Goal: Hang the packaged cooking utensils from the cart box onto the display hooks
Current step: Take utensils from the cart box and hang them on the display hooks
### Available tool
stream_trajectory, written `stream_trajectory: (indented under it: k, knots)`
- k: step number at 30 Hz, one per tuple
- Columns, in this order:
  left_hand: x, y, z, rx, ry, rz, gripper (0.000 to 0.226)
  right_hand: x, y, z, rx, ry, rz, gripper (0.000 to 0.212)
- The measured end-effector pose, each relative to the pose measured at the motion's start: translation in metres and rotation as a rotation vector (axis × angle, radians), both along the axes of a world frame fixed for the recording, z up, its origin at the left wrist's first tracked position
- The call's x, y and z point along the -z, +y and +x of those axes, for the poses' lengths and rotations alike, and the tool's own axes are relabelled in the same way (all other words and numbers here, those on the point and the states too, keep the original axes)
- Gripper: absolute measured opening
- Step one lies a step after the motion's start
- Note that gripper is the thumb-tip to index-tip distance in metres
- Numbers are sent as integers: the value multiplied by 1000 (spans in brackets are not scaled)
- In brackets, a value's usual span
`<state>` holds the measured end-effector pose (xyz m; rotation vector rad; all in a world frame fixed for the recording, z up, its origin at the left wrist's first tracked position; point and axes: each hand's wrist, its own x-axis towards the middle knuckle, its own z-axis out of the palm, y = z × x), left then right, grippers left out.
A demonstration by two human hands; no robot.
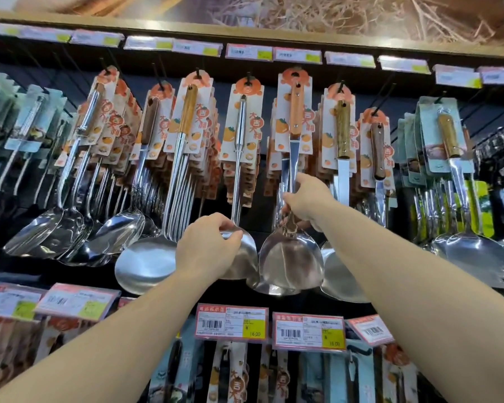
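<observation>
Spatula (291, 257), steel blade, orange-wood handle

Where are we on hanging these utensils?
Done: hooks already full of carded utensils. In hand: the right hand grips the orange-handled spatula by its shaft, card at its hook; the left hand holds the all-steel spatula. Left: unknown, the cart box is out of view.

Spatula (291, 257) right of all-steel turner (239, 170) – ladle (146, 269) left – price tags (230, 322) below.
</observation>
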<state>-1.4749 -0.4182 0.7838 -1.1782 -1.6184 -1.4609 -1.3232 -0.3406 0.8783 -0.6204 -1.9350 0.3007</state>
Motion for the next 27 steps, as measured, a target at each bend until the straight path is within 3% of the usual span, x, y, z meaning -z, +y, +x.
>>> stream_trajectory:
  k: [5,10,15,17,22,27]
  knots:
    - [1,-3,-2,6,2,8,10,3,0,-3,75,-108,35,33]
    - [2,-8,-8,-9,-3,9,11,12,9,-10,37,-17,-16,16]
    - [4,-12,-11,-9,2,1,18,18,9,-13,104,-15,-8,61]
    - [5,-15,-11,-8,3,1,20,21,11,-15,121,21,-1,70]
    - [6,-21,-9,10,29,-14,23,35,8,-10,163,164,-19,67]
    - [11,-21,9,34,96,-18,19,54,2,5,212,157,-31,58]
